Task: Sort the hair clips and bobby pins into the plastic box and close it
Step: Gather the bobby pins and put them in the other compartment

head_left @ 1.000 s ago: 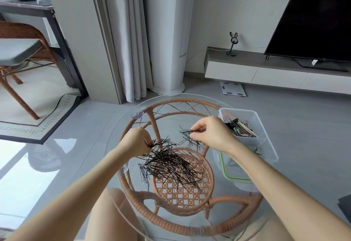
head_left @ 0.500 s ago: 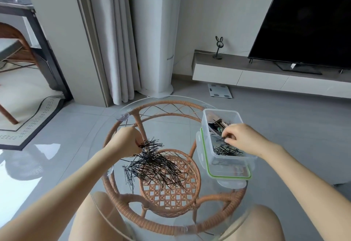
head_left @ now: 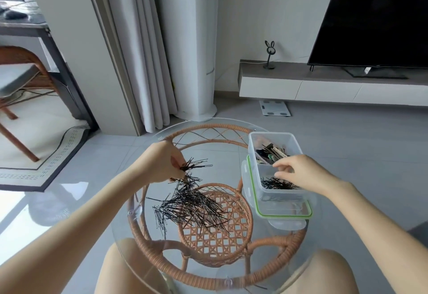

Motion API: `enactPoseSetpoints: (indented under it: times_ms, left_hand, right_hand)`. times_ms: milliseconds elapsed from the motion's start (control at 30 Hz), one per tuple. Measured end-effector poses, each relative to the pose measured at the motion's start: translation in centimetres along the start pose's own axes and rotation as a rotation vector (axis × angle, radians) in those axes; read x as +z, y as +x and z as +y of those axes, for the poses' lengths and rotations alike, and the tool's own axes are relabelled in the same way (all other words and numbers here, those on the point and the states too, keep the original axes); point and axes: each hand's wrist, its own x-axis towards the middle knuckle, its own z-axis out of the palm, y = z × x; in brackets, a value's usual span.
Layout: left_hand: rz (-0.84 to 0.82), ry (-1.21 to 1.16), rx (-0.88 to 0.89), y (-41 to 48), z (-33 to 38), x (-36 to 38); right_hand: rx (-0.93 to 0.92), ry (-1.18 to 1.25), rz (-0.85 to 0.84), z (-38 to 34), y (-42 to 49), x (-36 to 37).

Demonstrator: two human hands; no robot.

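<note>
A pile of black bobby pins (head_left: 192,208) lies on the round glass table top (head_left: 139,159). My left hand (head_left: 162,162) pinches a small bunch of pins (head_left: 194,165) lifted above the pile's far end. The clear plastic box (head_left: 257,171) stands on its green-rimmed lid (head_left: 284,213) at the table's right. Its far compartment holds hair clips (head_left: 271,153), its near one bobby pins (head_left: 278,183). My right hand (head_left: 301,172) hovers over the near compartment, fingers loosely spread, holding nothing.
The table's rattan frame (head_left: 208,277) shows through the glass. My knees (head_left: 120,266) sit under the near edge. Beyond are a curtain (head_left: 143,62), a TV (head_left: 375,18) on a low cabinet (head_left: 324,85), a floor scale (head_left: 274,107), and a chair (head_left: 20,80) at left.
My right hand carried pins from the pile to the box and let them go in the near compartment. My left hand lifted a bunch of pins off the pile.
</note>
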Motion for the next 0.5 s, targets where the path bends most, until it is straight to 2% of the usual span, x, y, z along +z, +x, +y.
enactPoseSetpoints:
  times_ms: [267,500]
  left_hand:
    - [0.03,-0.089,0.095,1.6,7.1,-1.8]
    - [-0.051,-0.079,0.269,4.7,14.6,2.6]
  right_hand:
    - [-0.002,0.102,0.108,1.2,-2.0,-1.8]
    - [0.02,0.172,0.232,3.0,-4.5,-3.2]
